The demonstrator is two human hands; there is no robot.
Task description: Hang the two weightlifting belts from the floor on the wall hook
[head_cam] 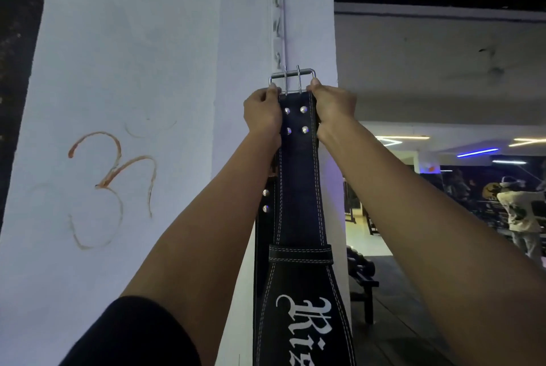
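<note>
Belt [298, 188], black leather with white stitching and white lettering, hangs upright against the white pillar [133, 70], held up at its top end by both hands. Its metal buckle [292, 80] sits at 12 o'clock from the hands, just below the lowest prong of the wall hook rack [277, 28]; whether buckle and hook touch cannot be told. Left hand [263, 114] clamps the strap's left edge at 9 o'clock, fingers curled around it; right hand [332, 107] clamps the right edge at 3 o'clock. A second belt [266, 212] shows behind the first, at 7 o'clock of the left hand.
</note>
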